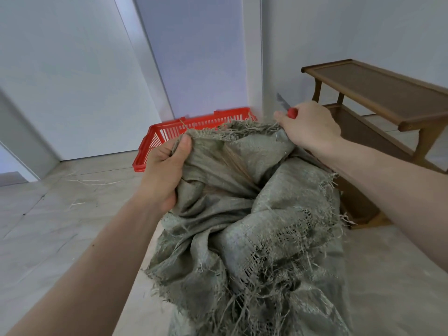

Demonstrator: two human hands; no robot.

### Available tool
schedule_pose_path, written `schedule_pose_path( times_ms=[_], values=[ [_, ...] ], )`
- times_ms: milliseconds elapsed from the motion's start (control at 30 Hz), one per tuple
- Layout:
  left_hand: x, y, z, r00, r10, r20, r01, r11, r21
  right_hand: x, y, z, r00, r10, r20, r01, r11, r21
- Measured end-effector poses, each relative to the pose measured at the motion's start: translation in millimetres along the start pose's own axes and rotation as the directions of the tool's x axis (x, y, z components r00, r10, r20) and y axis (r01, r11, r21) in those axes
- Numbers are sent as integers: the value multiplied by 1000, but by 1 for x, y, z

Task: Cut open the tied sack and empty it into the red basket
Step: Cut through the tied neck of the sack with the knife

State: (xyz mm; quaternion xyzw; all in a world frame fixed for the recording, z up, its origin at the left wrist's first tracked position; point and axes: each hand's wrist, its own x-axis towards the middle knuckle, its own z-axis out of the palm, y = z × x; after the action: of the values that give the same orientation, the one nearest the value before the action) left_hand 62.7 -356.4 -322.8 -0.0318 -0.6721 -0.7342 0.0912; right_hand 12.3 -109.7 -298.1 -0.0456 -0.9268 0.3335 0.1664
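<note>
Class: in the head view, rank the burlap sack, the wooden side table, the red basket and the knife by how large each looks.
1. burlap sack, though it lies nearest the camera
2. wooden side table
3. red basket, partly hidden behind the sack
4. knife, mostly covered by the right hand

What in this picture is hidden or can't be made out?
- Contents of the grey-green burlap sack: hidden by its folds.
- Inside of the red plastic basket: blocked by the sack.
- Red-handled knife: handle mostly covered by the right hand.
- Left hand: fingertips buried in cloth.

home hallway: doors [194,52], wooden shelf [378,93]
</note>
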Motion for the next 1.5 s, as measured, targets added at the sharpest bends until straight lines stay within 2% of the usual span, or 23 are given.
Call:
schedule_pose_path(
  times_ms=[133,200,267,333,400,467,500,567,633,733,867,933,967,1033,1100,1133,1200,1233,1300,1367,1400,1433,1500],
  values=[
    [-2,-2,14,995,-99,-25,98,994,-41,-3,-5,-2,982,-166,-86,136,951,-278],
    [-1,-5,17,995,-95,-39,95,995,-18,-4,-14,-8,944,-277,-179,218,932,-291],
    [-1,-4,19,997,-63,-52,62,998,-15,-10,-27,-14,897,-376,-232,336,922,-194],
    [-1,-2,19,998,-37,-42,36,999,-29,-18,-35,-15,893,-436,-112,440,898,16],
    [-1,1,18,1000,-23,-15,23,999,-48,-27,-38,-13,881,-461,105,442,882,167],
    [-2,2,17,1000,-7,0,7,998,-65,-28,-34,-8,853,-460,248,450,888,98],
    [-2,2,14,1000,2,-1,-2,998,-70,-26,-31,-6,848,-455,273,461,886,43],
    [-1,4,8,999,29,-17,-30,998,-63,-18,-26,-8,868,-411,279,412,909,59],
    [1,4,-1,999,38,-31,-38,999,-19,-9,-20,-13,893,-320,317,267,943,200],
    [5,-1,-10,996,81,-21,-73,966,248,-2,-13,-18,874,-231,427,113,952,283],
    [-4,9,6,976,212,53,-196,740,644,-6,-15,-16,810,-227,541,3,924,384],
    [-9,21,18,949,270,164,-298,592,748,-7,-17,-17,783,-246,572,-24,906,423],
    [-10,26,24,942,255,217,-327,555,765,-7,-18,-16,777,-253,577,-35,897,441],
    [-8,23,24,946,163,281,-324,547,772,-7,-19,-15,805,-241,542,-39,890,455],
    [-1,13,14,943,106,315,-325,495,806,-6,-16,-12,874,-202,442,-16,896,443],
    [4,7,5,947,67,314,-305,491,816,-5,-14,-12,903,-188,387,4,902,431],
    [7,6,-9,947,-116,298,-172,601,781,-3,-8,-11,937,-182,297,55,919,389],
    [5,9,-14,923,-245,297,-73,646,760,-2,-5,-10,947,-181,266,74,927,368],
    [0,10,-23,838,-457,298,62,623,780,1,-1,-12,947,-211,242,136,947,292],
    [-3,0,-30,832,-507,225,113,552,826,4,1,-17,928,-232,290,210,972,104],
    [-3,-5,-34,846,-508,162,185,564,805,4,0,-20,918,-202,342,220,975,-15],
    [-3,-9,-36,853,-508,118,269,622,735,2,0,-24,906,-149,395,207,973,-107],
    [-2,-14,-37,860,-499,106,397,784,476,1,3,-29,866,-57,497,168,969,-182]
  ],
)
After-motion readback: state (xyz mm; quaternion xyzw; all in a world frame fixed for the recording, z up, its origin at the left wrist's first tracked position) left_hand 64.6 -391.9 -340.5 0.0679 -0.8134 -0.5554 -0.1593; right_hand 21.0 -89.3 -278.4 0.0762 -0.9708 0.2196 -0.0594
